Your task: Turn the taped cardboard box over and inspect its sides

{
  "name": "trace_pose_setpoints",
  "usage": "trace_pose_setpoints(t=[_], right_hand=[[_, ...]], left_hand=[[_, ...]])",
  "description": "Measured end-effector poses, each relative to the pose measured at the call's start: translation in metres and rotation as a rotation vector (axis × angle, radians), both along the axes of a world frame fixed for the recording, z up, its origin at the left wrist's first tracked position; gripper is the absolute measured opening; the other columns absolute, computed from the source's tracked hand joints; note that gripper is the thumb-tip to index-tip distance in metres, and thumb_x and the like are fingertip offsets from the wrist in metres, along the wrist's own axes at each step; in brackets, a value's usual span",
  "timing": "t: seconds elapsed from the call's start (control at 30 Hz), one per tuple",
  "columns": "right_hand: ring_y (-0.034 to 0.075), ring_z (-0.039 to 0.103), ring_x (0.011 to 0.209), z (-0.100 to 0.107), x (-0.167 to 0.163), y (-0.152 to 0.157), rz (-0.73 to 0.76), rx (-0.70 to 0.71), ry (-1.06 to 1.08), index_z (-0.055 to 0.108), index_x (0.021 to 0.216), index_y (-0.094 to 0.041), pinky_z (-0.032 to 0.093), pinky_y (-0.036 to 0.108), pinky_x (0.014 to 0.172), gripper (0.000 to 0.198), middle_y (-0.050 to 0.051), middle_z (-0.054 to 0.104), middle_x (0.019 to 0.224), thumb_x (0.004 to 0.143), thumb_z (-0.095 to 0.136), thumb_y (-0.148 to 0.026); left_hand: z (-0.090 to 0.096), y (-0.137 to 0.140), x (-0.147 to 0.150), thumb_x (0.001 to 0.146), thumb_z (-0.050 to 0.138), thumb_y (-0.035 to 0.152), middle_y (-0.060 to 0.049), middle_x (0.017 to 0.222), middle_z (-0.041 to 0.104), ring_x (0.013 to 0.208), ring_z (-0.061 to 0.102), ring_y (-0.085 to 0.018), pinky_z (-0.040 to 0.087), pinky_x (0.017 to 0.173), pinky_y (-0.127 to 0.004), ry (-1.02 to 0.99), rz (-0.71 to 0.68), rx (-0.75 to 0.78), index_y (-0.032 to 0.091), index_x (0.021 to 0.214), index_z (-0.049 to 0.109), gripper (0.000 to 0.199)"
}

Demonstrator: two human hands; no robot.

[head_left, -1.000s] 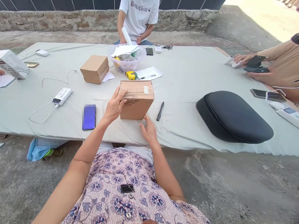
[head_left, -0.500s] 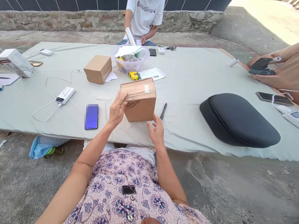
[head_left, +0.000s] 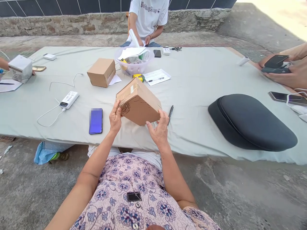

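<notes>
Left fingers [head_left: 116, 106], right fingers [head_left: 164, 115]: a two-handed grip on a tilted, dark-scribbled brown cardboard box [head_left: 141, 108]

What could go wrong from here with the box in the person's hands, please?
The held cardboard box is tilted, with the left hand gripping its left corner and the right hand spread at its lower right, so it might slip. The black pen lies close beside the right hand and could get knocked away.
</notes>
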State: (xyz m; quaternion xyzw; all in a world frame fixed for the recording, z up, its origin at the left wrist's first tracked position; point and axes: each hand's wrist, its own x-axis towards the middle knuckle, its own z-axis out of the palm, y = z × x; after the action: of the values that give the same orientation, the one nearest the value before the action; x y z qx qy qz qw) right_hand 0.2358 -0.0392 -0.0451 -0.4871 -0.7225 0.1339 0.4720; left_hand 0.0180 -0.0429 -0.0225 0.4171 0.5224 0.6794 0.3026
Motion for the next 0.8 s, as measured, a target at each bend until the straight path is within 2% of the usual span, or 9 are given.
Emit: trace_pose_setpoints(t=[0.1, 0.17, 0.27, 0.33, 0.5, 0.63, 0.8], right_hand=[[0.031, 0.039, 0.141, 0.004, 0.004, -0.002, -0.010, -0.049, 0.045, 0.029, 0.150, -0.025, 0.059, 0.050, 0.093, 0.072, 0.018, 0.037, 0.148, 0.090, 0.060, -0.047], [0.031, 0.041, 0.140, 0.012, 0.009, -0.003, -0.038, -0.032, 0.067, 0.032, 0.149, -0.026, 0.060, 0.047, 0.089, 0.068, 0.017, 0.038, 0.148, 0.090, 0.059, -0.047], [0.031, 0.041, 0.140, 0.027, 0.018, -0.002, -0.093, 0.045, 0.062, 0.035, 0.148, -0.027, 0.059, 0.047, 0.091, 0.064, 0.016, 0.040, 0.148, 0.092, 0.058, -0.047], [0.032, 0.041, 0.140, 0.034, 0.023, -0.001, -0.110, 0.075, 0.040, 0.036, 0.148, -0.026, 0.058, 0.049, 0.094, 0.063, 0.016, 0.041, 0.147, 0.093, 0.057, -0.047], [0.032, 0.044, 0.138, 0.025, 0.024, -0.001, -0.119, 0.055, -0.017, 0.040, 0.145, -0.025, 0.052, 0.054, 0.103, 0.058, 0.017, 0.043, 0.142, 0.094, 0.055, -0.047], [0.033, 0.041, 0.140, 0.010, 0.014, -0.002, -0.077, 0.088, -0.052, 0.040, 0.144, -0.026, 0.045, 0.056, 0.111, 0.056, 0.016, 0.041, 0.143, 0.094, 0.056, -0.046], [0.033, 0.038, 0.142, 0.005, 0.005, 0.001, -0.090, 0.082, -0.119, 0.040, 0.142, -0.027, 0.040, 0.058, 0.114, 0.054, 0.016, 0.039, 0.143, 0.094, 0.056, -0.046]], left_hand=[[0.005, -0.003, 0.007, 0.084, 0.058, 0.072, -0.004, 0.158, 0.045, 0.146, 0.044, -0.031, 0.060, 0.098, -0.041, 0.029, 0.016, 0.022, 0.030, 0.138, 0.061, 0.069], [0.011, -0.003, 0.013, 0.086, 0.058, 0.069, -0.003, 0.159, 0.044, 0.147, 0.042, -0.031, 0.059, 0.100, -0.040, 0.024, 0.003, 0.039, 0.030, 0.138, 0.061, 0.065], [0.015, 0.002, 0.024, 0.087, 0.057, 0.069, -0.002, 0.161, 0.041, 0.144, 0.046, -0.031, 0.060, 0.098, -0.039, -0.021, -0.043, 0.048, 0.032, 0.141, 0.057, 0.065], [0.011, 0.006, 0.029, 0.086, 0.057, 0.070, -0.002, 0.161, 0.040, 0.144, 0.046, -0.031, 0.061, 0.096, -0.039, -0.059, -0.069, 0.040, 0.033, 0.143, 0.056, 0.068], [-0.020, 0.007, 0.032, 0.084, 0.057, 0.073, -0.008, 0.154, 0.050, 0.135, 0.055, -0.032, 0.064, 0.087, -0.037, -0.158, -0.101, -0.047, 0.027, 0.146, 0.053, 0.077], [-0.049, 0.001, 0.019, 0.087, 0.056, 0.068, -0.008, 0.149, 0.056, 0.130, 0.060, -0.029, 0.065, 0.085, -0.035, -0.150, -0.063, -0.112, 0.026, 0.146, 0.053, 0.072], [-0.066, -0.002, 0.008, 0.089, 0.059, 0.060, -0.009, 0.141, 0.063, 0.119, 0.066, -0.026, 0.065, 0.083, -0.036, -0.179, -0.038, -0.160, 0.024, 0.142, 0.057, 0.065]])
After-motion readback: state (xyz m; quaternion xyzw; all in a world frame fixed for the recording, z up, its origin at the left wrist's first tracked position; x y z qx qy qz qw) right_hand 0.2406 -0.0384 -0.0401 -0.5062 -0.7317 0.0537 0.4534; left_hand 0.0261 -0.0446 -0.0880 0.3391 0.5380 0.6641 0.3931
